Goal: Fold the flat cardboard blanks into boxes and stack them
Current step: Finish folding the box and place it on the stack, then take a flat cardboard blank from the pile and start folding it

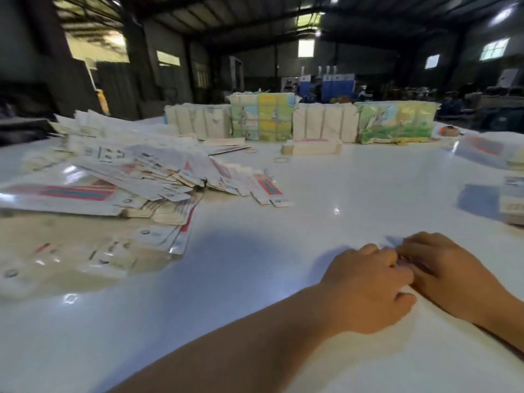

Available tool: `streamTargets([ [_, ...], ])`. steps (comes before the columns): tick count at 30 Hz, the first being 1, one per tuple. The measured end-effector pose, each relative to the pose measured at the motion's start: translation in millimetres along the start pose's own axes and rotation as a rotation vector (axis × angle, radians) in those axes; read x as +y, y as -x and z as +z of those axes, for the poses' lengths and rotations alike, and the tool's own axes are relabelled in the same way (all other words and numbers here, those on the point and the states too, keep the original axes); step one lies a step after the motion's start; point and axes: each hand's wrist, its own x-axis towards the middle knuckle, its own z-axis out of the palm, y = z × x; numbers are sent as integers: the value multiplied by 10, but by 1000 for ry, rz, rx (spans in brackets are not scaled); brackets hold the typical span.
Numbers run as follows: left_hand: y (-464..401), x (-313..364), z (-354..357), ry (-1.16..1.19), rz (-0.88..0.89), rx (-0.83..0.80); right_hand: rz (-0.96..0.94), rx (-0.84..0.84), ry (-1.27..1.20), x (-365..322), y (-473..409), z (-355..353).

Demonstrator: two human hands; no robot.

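Both hands meet at the near right of the white counter [312, 194]. The left hand [365, 290] and right hand [450, 273] curl their fingers together over something small and blurred; what each grip grasps I cannot tell. Flat cardboard blanks [136, 171] lie heaped far left.

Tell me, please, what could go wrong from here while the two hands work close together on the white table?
1. The heap of flat blanks is fanned out loosely and might slide further across the glossy table.
2. Loose rubber bands lie on the table and could get caught under a box.
3. The left hand and right hand meet over something small and blurred, so a slip is possible.
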Motion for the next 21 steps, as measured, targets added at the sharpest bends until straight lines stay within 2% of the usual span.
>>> streamTargets([
  [6, 35, -62, -85, 117, -9, -16, -31, 41, -68, 484, -43, 240],
  [9, 70, -355, -272, 101, -200, -22, -46, 49, -22, 646, -130, 472],
  [10, 82, -508, -371, 42, -267, -32, 31, 49, -9, 723, -207, 634],
  [12, 140, -875, -628, -133, -376, -53, 160, -60, 0, 834, -362, 909],
  [13, 208, -1075, -768, -222, -427, -48, 169, -107, 4, 855, -386, 963],
  [15, 435, -1472, -1045, -380, -546, -48, 127, -59, -96, 825, -331, 837],
  [17, 758, -1817, -1263, -526, -703, -134, 98, 25, -78, 766, -228, 646],
  [19, 1103, -2041, -1348, -609, -872, -259, 224, -20, -132, 759, -290, 713],
  [21, 1360, -2094, -1298, -600, -991, -301, 339, -71, -185, 799, -516, 910],
])
